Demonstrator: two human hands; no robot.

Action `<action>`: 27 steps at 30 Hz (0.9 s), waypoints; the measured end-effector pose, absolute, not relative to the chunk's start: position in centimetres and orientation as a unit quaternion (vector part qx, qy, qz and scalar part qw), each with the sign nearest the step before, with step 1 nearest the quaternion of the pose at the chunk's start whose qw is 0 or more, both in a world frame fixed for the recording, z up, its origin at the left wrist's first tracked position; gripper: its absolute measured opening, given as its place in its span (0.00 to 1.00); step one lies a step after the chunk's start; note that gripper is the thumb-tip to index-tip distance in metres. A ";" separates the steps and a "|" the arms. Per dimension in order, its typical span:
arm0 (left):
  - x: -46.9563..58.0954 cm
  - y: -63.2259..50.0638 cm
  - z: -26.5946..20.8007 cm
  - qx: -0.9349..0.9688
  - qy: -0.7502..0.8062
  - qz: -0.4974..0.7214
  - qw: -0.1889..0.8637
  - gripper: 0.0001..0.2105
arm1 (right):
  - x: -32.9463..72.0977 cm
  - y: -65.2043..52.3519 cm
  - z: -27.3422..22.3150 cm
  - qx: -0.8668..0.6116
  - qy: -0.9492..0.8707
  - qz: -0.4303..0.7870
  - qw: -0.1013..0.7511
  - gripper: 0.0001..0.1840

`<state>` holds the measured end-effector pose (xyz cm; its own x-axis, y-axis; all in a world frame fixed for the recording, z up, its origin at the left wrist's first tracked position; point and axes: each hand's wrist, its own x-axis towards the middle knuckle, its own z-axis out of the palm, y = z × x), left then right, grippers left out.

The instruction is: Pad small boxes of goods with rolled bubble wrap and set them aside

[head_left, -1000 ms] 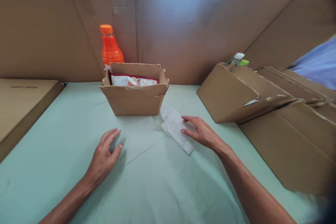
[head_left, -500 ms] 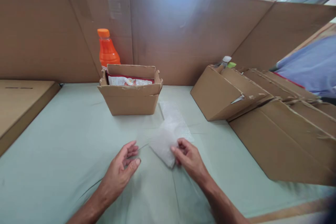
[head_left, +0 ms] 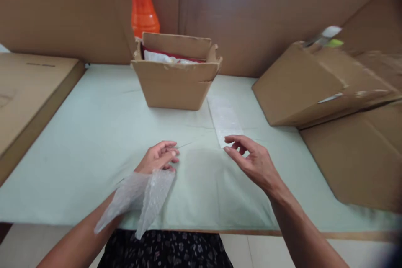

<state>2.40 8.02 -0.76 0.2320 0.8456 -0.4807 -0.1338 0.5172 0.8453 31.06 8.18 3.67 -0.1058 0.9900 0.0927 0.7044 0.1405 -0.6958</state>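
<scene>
Watching remotely, I saw the plastic strip (head_left: 224, 115) slant lengthwise from beside the box (head_left: 176, 86) toward my right hand (head_left: 257, 164), fingers (head_left: 235, 157) apart, my left hand (head_left: 156, 158) unreadable in grip.

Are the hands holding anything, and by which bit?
The right hand holds nothing: its fingers and thumb are apart. Bubble wrap crosses the wrist of the left hand, but whether that hand grips it cannot be told.

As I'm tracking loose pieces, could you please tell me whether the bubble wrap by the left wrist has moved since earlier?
Yes: judged against the open cardboard box, the bubble wrap has moved left and nearer the camera.
</scene>
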 end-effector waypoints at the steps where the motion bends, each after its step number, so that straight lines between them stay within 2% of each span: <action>1: 2.2 8.3 -0.8 0.336 0.513 0.347 0.710 0.23 | 29.8 8.1 3.5 -0.573 -0.722 0.268 0.280 0.16; 6: 1.5 9.1 -0.8 0.307 0.504 0.353 0.726 0.22 | 21.4 6.6 2.7 -0.352 -0.835 0.340 0.252 0.38; 11: 0.2 9.0 -0.6 0.291 0.495 0.383 0.723 0.22 | 18.2 6.3 2.1 -0.363 -0.850 0.295 0.243 0.25; 15: 0.4 9.1 -1.0 0.271 0.491 0.422 0.712 0.20 | 17.8 5.5 1.3 -0.371 -0.844 0.325 0.211 0.30; 16: 0.5 9.2 -1.1 0.265 0.489 0.434 0.709 0.19 | 17.6 5.2 1.0 -0.379 -0.842 0.334 0.191 0.27; 18: 0.5 9.2 -1.1 0.255 0.484 0.456 0.702 0.19 | 17.0 4.8 0.3 -0.387 -0.834 0.355 0.168 0.16; 20: -0.4 8.7 -0.7 0.244 0.482 0.470 0.698 0.19 | 17.1 4.7 -0.2 -0.390 -0.818 0.376 0.194 0.05; 21: -1.2 8.2 -0.4 0.236 0.480 0.471 0.701 0.20 | 17.4 4.7 -0.4 -0.398 -0.803 0.385 0.222 0.04; 25: -5.6 4.9 0.9 0.196 0.477 0.465 0.720 0.32 | 20.1 4.9 -1.1 -0.485 -0.687 0.424 0.336 0.07; 27: -6.8 3.3 1.2 0.223 0.508 0.455 0.696 0.34 | 21.2 4.6 -1.6 -0.506 -0.643 0.435 0.377 0.08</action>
